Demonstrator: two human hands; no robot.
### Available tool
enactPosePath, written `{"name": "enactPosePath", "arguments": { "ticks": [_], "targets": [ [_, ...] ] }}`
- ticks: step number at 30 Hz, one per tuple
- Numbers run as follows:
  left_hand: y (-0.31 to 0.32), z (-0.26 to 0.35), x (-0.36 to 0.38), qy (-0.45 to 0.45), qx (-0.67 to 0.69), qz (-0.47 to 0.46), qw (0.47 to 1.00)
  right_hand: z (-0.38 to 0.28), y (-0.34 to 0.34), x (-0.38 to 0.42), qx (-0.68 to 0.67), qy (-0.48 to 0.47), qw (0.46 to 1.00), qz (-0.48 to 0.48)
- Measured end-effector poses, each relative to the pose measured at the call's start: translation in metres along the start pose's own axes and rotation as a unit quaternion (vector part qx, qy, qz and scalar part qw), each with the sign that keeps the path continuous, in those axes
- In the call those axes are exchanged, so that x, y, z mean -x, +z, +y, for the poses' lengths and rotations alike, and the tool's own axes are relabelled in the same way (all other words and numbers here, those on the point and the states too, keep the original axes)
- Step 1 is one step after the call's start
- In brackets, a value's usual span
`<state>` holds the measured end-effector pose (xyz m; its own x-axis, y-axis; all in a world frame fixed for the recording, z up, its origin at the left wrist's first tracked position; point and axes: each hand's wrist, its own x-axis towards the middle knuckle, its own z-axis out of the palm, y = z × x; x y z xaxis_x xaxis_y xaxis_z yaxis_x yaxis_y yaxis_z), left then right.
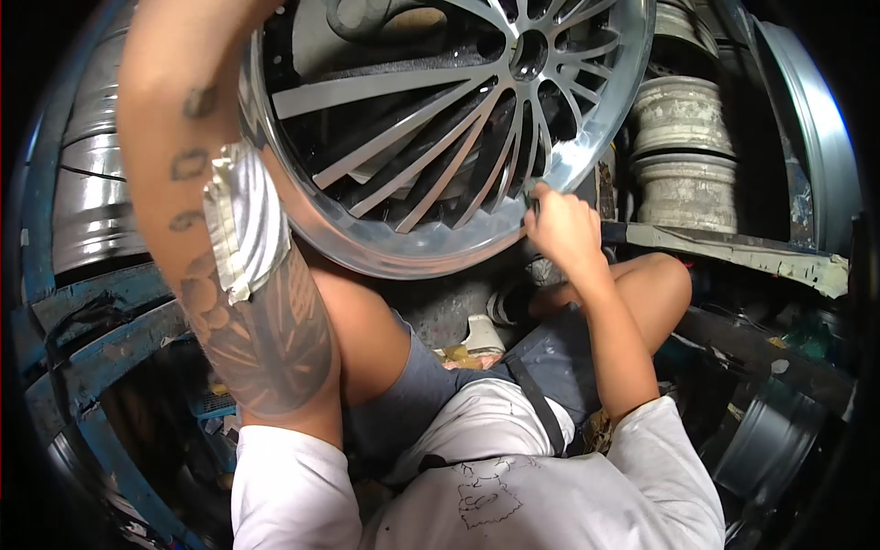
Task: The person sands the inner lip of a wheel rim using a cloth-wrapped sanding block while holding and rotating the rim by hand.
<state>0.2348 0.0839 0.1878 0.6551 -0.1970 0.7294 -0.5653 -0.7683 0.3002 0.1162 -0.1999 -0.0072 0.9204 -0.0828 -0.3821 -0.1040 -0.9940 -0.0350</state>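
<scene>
- Currently the right hand [566,227] is on the lower right part of the wheel rim [385,246], fingers curled closed, pinching a small dark piece [530,190] against the rim near the spoke ends. Too small to tell what the piece is.
- Left hand out of frame past the top edge; can't tell its fingers. Left arm [179,82] runs up alongside the rim's left edge, white patch [246,225] on the forearm.
- Wheel rim sits in front of the person, above knee level, spoked face tilted toward the camera, top cut off by the frame. Polished outer lip, thin bright spokes with dark gaps, open centre hole.
- Person is seated, knees apart below the rim: white shirt [568,500], grey-blue shorts [385,403], dark strap [538,403] at the waist.
- Right side: two dull, scuffed rims [686,192] stacked on a pale ledge [733,249]; another loose rim [768,445] lower down, near the right elbow.
- Left side: shiny stacked rims [96,197] beside a chipped blue frame [119,321].
</scene>
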Motion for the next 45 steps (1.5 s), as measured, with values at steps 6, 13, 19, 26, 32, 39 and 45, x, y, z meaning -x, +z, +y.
{"name": "enactPosePath", "arguments": {
  "ticks": [6, 13, 19, 26, 32, 39, 45],
  "targets": [
    [0.001, -0.006, 0.004, -0.073, 0.062, -0.005, 0.995, 0.004, 0.003, -0.007, 0.012, 0.012, 0.999, 0.041],
    [-0.027, 0.001, -0.009, -0.074, 0.059, -0.109, 0.99, 0.001, 0.014, -0.002, 0.021, -0.006, 0.998, 0.06],
    [0.006, -0.026, 0.012, 0.162, -0.182, 0.048, 0.969, 0.013, 0.014, -0.017, -0.002, 0.002, 0.992, 0.123],
    [0.004, -0.003, 0.006, -0.001, 0.048, 0.011, 0.999, 0.015, 0.02, -0.018, -0.002, 0.019, 0.994, 0.108],
    [0.002, -0.001, 0.003, -0.036, 0.081, -0.004, 0.996, 0.018, 0.02, -0.016, -0.024, -0.003, 0.993, 0.119],
    [0.001, 0.0, 0.003, -0.077, 0.129, -0.033, 0.988, 0.017, 0.018, -0.01, -0.032, 0.006, 0.994, 0.109],
    [-0.007, -0.003, -0.003, -0.118, 0.197, -0.077, 0.97, 0.013, 0.023, 0.003, -0.016, 0.006, 0.998, 0.06]
  ]
}}
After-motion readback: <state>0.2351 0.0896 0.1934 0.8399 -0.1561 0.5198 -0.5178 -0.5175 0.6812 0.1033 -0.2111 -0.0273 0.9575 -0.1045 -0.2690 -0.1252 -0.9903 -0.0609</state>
